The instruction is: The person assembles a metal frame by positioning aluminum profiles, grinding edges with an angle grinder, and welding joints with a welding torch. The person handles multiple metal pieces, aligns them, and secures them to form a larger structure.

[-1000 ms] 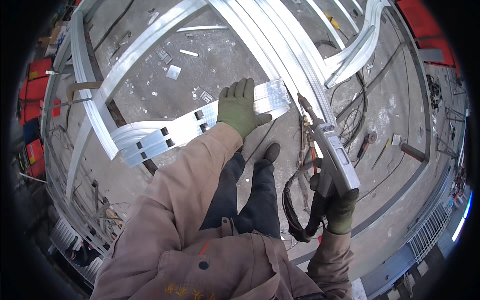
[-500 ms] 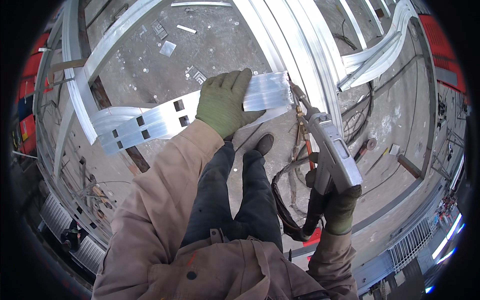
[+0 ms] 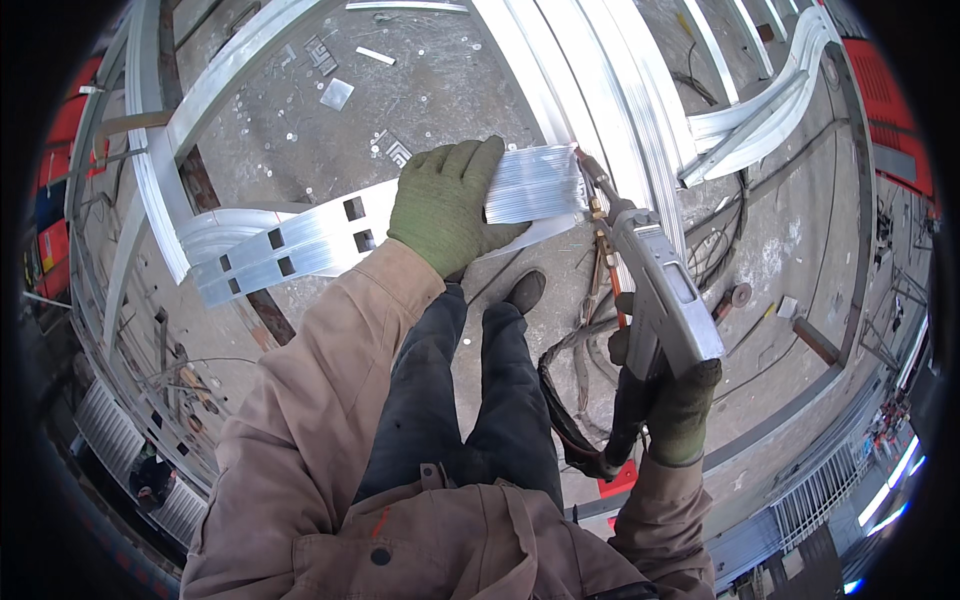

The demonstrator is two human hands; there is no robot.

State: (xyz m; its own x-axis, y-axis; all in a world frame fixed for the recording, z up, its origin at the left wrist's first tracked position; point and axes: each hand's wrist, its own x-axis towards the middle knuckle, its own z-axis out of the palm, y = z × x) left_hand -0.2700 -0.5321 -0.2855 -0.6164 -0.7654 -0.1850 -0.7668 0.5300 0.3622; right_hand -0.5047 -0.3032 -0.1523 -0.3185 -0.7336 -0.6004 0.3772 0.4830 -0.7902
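Observation:
My left hand [image 3: 440,205], in a green knit glove, lies across a silvery ribbed aluminium profile [image 3: 538,183] with square cut-outs. Its fingers reach over the far edge and the thumb is on the near side. The profile's right end has a rough edge and lies close against a long, wide aluminium beam [image 3: 615,70]. In my right hand [image 3: 684,415], also gloved, is a grey welding gun [image 3: 655,270]. Its copper-coloured nozzle points at the seam between the profile's end and the beam. The fingers on the handle are partly hidden. No arc is visible.
Thick cables [image 3: 560,390] hang from the gun and trail over the concrete floor. Metal offcuts [image 3: 337,94] and small discs lie beyond the profile. Curved aluminium sections [image 3: 765,125] stand at the right. A steel frame [image 3: 135,200] runs along the left. An angle grinder [image 3: 733,300] rests on the floor.
The gun's nozzle has shifted slightly away from me along the profile's end. The left hand keeps its place on the profile, and the whole view has moved a little.

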